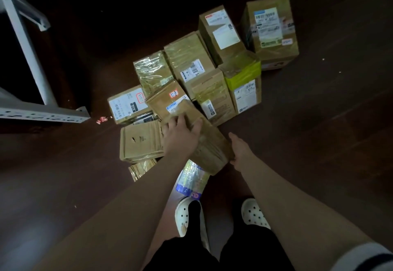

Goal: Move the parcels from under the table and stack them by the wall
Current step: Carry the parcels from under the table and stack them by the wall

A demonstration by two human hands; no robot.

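Parcel (pixel 212 145): brown taped carton, lying diagonally at the near edge of the pile on the floor, between both hands. Cannot tell whether it is resting on the boxes below or hanging clear.
Left hand (pixel 180 136): pressing palm-down on its top face, fingers slightly spread, tips bending over the far-left edge, thumb lying across the top.
Right hand (pixel 241 150): clamping the right side, thumb pointing up along the face, fingers curling under the lower edge and mostly hidden.
Far end: overlapping the sticker box (pixel 168 98), the one carrying a red-framed label.
Near end: hanging over a plastic-wrapped package (pixel 191 182) that is poking out beneath it.
Just left: flat carton (pixel 140 143) is lying face-up, touching the left wrist side.
Rest of pile: taped and labelled cartons packed against each other. Green-taped box (pixel 244 75) is standing right of middle, and the tall box (pixel 272 28) is standing at the far right corner.
Floor (pixel 319 121): dark wood, carrying everything; a red scrap (pixel 102 119) is lying left of the pile.
Table frame (pixel 27 43): white metal leg and foot standing at the left, apart from the pile.
Feet: white clogs (pixel 187 213) standing just behind the package.
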